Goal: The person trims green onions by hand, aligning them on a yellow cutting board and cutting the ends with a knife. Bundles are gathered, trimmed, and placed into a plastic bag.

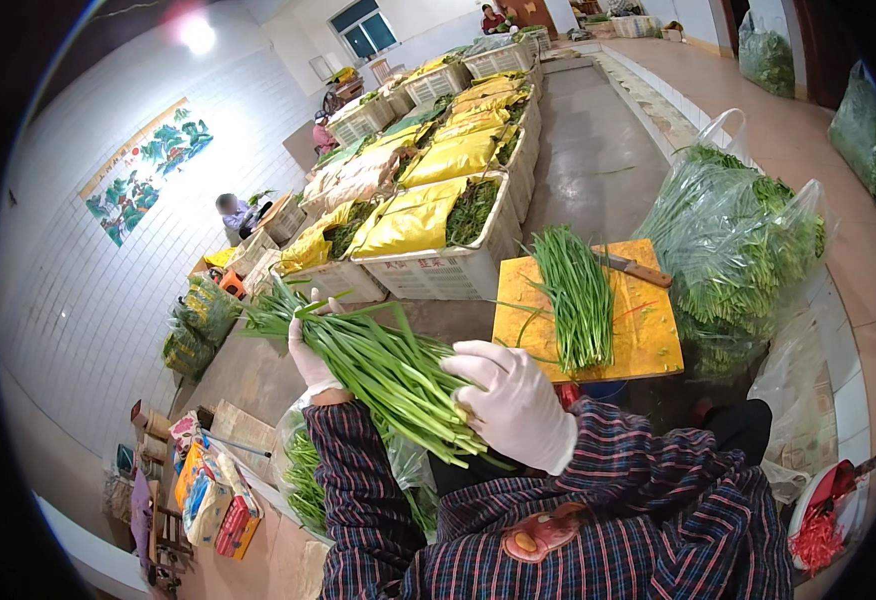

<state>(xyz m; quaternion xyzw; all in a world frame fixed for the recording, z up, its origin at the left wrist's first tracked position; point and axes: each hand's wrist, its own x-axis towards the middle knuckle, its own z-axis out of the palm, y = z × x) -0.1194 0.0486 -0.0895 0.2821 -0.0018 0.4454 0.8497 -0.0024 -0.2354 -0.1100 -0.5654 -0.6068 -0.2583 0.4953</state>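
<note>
Indoors, hands (314, 350) (518, 400) grasping leafy bundle (388, 370); second bundle (578, 305), knife (646, 272) on yellow board (646, 350); crates (438, 277) on floor (598, 150) near tiled wall (78, 310).

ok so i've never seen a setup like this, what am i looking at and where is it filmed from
There's no machine here, just a person working with two hands in whitish gloves. The one picture comes from a wide fisheye camera on the person's head, looking down, so straight edges bend near the rim and the checked sleeves come in from below.

The left hand holds a bundle of long green stalks; the right hand has its fingers against the paler stem ends.

In front, a yellow board carries a second green bundle and a knife with a brown handle. To its right is a clear plastic bag full of greens, and farther off stand pale crates of greens.
</note>
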